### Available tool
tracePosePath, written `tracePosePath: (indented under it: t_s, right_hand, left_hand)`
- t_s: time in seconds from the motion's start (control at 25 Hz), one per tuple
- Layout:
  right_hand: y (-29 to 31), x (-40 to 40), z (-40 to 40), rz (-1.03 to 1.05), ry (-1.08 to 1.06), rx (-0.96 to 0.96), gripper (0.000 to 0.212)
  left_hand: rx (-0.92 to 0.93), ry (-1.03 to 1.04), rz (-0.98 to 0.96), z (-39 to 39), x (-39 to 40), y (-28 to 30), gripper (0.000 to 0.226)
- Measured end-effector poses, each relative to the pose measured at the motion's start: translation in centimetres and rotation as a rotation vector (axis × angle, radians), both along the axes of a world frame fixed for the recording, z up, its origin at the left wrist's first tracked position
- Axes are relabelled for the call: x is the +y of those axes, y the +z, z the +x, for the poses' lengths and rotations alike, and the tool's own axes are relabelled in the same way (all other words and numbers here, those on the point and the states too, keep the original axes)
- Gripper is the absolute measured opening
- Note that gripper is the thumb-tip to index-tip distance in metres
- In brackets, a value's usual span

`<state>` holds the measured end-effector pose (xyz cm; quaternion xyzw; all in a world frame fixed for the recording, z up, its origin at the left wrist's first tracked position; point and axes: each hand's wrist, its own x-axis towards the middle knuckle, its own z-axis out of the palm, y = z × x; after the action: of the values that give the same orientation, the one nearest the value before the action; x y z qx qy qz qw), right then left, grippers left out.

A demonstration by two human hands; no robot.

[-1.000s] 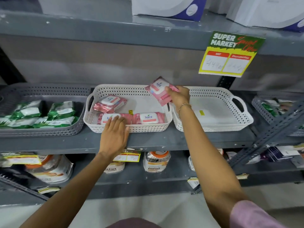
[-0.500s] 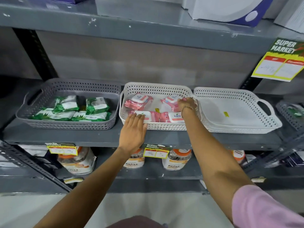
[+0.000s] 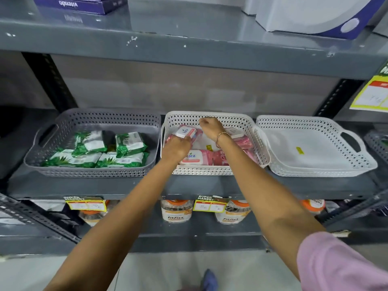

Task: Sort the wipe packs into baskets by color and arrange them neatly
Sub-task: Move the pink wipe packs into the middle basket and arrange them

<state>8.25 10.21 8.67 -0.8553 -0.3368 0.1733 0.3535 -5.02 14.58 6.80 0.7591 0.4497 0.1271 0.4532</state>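
Several pink wipe packs lie in the middle white basket [image 3: 241, 119] on the grey shelf. My left hand [image 3: 176, 147] is inside it at the left, its fingers curled on the near edge of the back-left pink pack [image 3: 186, 131]. My right hand [image 3: 210, 127] hovers over the back of the same basket in a loose fist with nothing seen in it. Another pink pack [image 3: 235, 132] lies just to its right. A front pink pack [image 3: 194, 157] lies below my left hand. Green wipe packs [image 3: 92, 148] fill the grey basket [image 3: 94, 115] on the left.
An empty white basket [image 3: 315, 126] sits on the right, with a darker basket [image 3: 378, 143] at the far right edge. The shelf above holds boxes [image 3: 310, 15]. Jars [image 3: 176, 211] and yellow price tags [image 3: 210, 203] are on the shelf below.
The pink pack that my right hand held now lies at the basket's right side and the hand has shifted left. My left hand moved from the basket's front rim onto the back-left pack.
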Motion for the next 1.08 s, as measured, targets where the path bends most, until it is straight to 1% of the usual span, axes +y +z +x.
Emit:
tracePosePath:
  t_s: [0.04, 0.08, 0.16, 0.24, 0.28, 0.36, 0.4, 0.52, 0.64, 0.72, 0.8, 0.84, 0.88, 0.92, 0.96, 1.0, 1.04, 1.08]
  right_hand:
    - [-0.5, 0.7, 0.5, -0.07, 0.05, -0.001, 0.033]
    - [-1.0, 1.2, 1.0, -0.146, 0.098, -0.003, 0.035]
    - [-1.8, 1.9, 1.9, -0.279, 0.159, -0.016, 0.039]
    - [-2.3, 2.7, 2.7, -0.327, 0.182, -0.013, 0.051]
    - [-2.4, 2.9, 2.9, -0.349, 0.2, -0.034, 0.049]
    - [-2.4, 2.6, 2.8, -0.396, 0.221, -0.099, 0.03]
    - [-2.7, 2.3, 2.8, -0.41, 0.225, -0.127, 0.026]
    - [-3.8, 1.0, 2.2, -0.391, 0.188, -0.108, 0.037]
    - [-3.7, -0.6, 1.1, -0.348, 0.187, -0.144, 0.045]
    - [-3.4, -1.6, 0.8, -0.322, 0.172, -0.185, 0.046]
    - [-3.3, -2.5, 1.0, -0.26, 0.155, -0.111, 0.046]
    - [-3.5, -3.0, 1.1, -0.175, 0.125, -0.015, 0.043]
    - [-3.7, -3.5, 1.1, -0.058, 0.063, 0.104, 0.039]
    - [-3.7, -4.2, 1.1, 0.067, -0.037, 0.207, 0.034]
    - [-3.7, -5.0, 1.1, 0.182, -0.172, 0.283, 0.032]
    - [-3.8, -5.9, 1.1, 0.292, -0.311, 0.337, 0.029]
    - [-4.1, -6.7, 1.0, 0.382, -0.423, 0.376, 0.026]
    - [-4.3, -7.5, 0.9, 0.427, -0.489, 0.388, 0.022]
  left_hand:
    - [0.04, 0.021, -0.079, 0.9, 0.5, 0.1, 0.046]
    - [0.089, 0.015, -0.118, 1.6, 1.0, 0.2, 0.05]
    - [0.165, -0.044, -0.107, 2.9, 1.5, 0.3, 0.053]
    - [0.211, -0.048, -0.064, 3.9, 2.0, 0.3, 0.052]
    - [0.197, -0.035, -0.074, 4.2, 2.3, 0.3, 0.051]
    - [0.14, -0.021, -0.112, 5.1, 2.7, 0.1, 0.05]
    - [0.125, -0.025, -0.113, 5.5, 2.9, -0.1, 0.052]
    - [0.217, -0.035, 0.011, 6.1, 3.3, -0.4, 0.067]
    - [0.268, -0.094, 0.103, 5.8, 4.3, -1.3, 0.065]
    - [0.356, -0.141, 0.147, 5.3, 5.0, -1.8, 0.062]
    - [0.413, -0.154, 0.235, 5.3, 4.9, -1.6, 0.06]
    - [0.395, -0.145, 0.314, 5.6, 4.4, -1.1, 0.059]
    - [0.328, -0.142, 0.399, 6.4, 3.7, -0.6, 0.057]
    - [0.235, -0.166, 0.472, 7.5, 2.8, 0.0, 0.054]
    - [0.143, -0.219, 0.505, 8.9, 1.9, 0.6, 0.052]
    - [0.066, -0.28, 0.481, 10.5, 0.9, 1.1, 0.051]
    - [0.024, -0.333, 0.413, 12.1, 0.1, 1.4, 0.051]
    - [0.022, -0.383, 0.339, 13.6, -0.4, 1.4, 0.05]
